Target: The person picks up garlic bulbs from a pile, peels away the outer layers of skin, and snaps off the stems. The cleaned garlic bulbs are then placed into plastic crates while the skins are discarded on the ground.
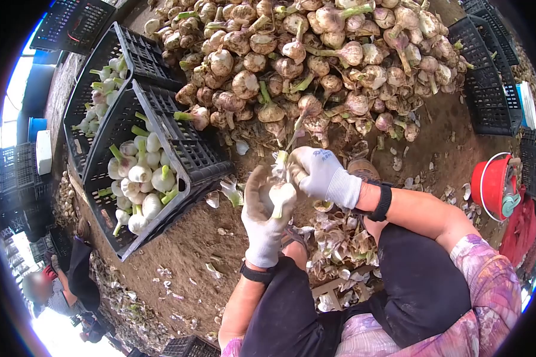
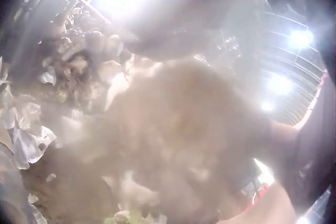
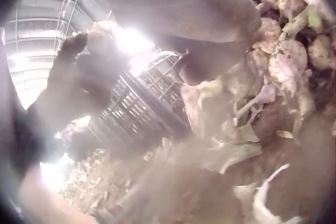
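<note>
In the head view my gloved left hand (image 1: 263, 220) grips a peeled white garlic bulb (image 1: 281, 195), its cut stem pointing down toward my lap. My gloved right hand (image 1: 320, 172) is close beside it, fingers curled and pinching a strip of garlic skin (image 1: 281, 159) just above the bulb. The right wrist view has the left hand (image 3: 79, 87) with the bulb (image 3: 102, 36) at its fingertips, and the right hand's curled fingers (image 3: 202, 64) loom large. Blur and glare cover much of the left wrist view.
A big heap of unpeeled garlic (image 1: 298, 59) lies ahead. Black crates (image 1: 187, 146) at left hold cleaned white bulbs (image 1: 140, 172). Shed skins (image 1: 339, 244) litter the soil between my feet. At right are a red bucket (image 1: 488, 184) and more crates (image 1: 482, 77). Another person (image 1: 59, 285) sits far left.
</note>
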Tool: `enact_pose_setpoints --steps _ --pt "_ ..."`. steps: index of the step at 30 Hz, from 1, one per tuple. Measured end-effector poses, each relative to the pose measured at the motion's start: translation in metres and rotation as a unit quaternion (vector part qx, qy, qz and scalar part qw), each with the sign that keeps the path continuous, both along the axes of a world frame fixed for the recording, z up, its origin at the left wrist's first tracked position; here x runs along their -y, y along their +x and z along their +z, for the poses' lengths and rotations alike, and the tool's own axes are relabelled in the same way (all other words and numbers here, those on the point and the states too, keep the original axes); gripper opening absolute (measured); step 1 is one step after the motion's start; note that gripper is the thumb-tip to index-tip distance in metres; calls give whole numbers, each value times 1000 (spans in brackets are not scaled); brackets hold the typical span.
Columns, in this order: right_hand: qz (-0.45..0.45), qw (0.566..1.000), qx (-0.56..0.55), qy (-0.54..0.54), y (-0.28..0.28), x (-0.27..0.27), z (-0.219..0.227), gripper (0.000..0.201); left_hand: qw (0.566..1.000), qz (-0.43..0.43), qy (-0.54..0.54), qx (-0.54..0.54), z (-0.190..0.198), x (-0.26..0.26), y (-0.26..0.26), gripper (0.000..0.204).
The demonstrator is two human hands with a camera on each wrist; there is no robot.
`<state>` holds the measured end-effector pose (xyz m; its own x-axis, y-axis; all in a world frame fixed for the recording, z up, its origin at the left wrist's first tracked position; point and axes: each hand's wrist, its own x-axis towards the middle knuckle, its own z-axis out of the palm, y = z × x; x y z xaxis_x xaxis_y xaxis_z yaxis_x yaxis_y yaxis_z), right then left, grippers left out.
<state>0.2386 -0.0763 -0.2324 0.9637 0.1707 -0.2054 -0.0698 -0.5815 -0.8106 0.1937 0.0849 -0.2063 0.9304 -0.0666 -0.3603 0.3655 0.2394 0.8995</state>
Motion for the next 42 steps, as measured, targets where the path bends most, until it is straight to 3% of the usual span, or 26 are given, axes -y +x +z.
enact_pose_setpoints --steps 4,5,9,10,12,13,16,17,18,21,22,24,28,32,34,38,42 --pt "9 996 -74 -52 8 18 -25 18 999 -41 -24 -8 -8 -6 -1 81" --pt "44 994 -72 -64 6 21 -25 25 997 -63 -50 -17 -14 -14 -1 67" --pt "207 976 -55 34 -10 7 -16 42 966 -10 -249 -73 -7 -11 2 53" --pt "223 961 -101 130 -10 -1 0 41 958 6 -279 -60 -13 -10 3 49" --pt "234 940 -172 177 -19 -9 6 42 956 37 -281 -74 -31 -22 6 49" --pt "205 944 -152 210 -22 -11 12 45 961 116 -244 -60 -36 -17 10 48" --pt "280 927 -47 244 -22 -8 17 45 992 116 33 23 -41 -24 17 44" --pt "343 894 -42 287 -21 -5 24 37 994 102 6 38 -46 -33 15 44" --pt "336 893 -73 292 -18 -1 33 27 995 94 10 40 -47 -35 12 46" --pt "155 970 96 158 -3 6 25 19 995 92 15 28 -42 -35 9 54" --pt "118 989 61 65 5 9 33 22 996 80 21 21 -35 -31 10 53" --pt "88 989 123 2 10 8 28 24 998 59 31 6 -22 -25 11 52" --pt "115 984 136 4 13 -2 28 21 998 30 45 24 -16 -15 9 55" --pt "149 975 160 -41 12 -9 27 17 987 5 140 78 -23 -20 10 54" --pt "167 972 144 -81 13 -9 32 15 990 5 124 66 -20 -19 9 56" --pt "130 978 156 -39 11 -12 14 11 993 -14 112 23 -14 -20 10 56" --pt "83 992 91 -14 7 -12 7 18 999 13 -10 -40 -6 -16 13 55"
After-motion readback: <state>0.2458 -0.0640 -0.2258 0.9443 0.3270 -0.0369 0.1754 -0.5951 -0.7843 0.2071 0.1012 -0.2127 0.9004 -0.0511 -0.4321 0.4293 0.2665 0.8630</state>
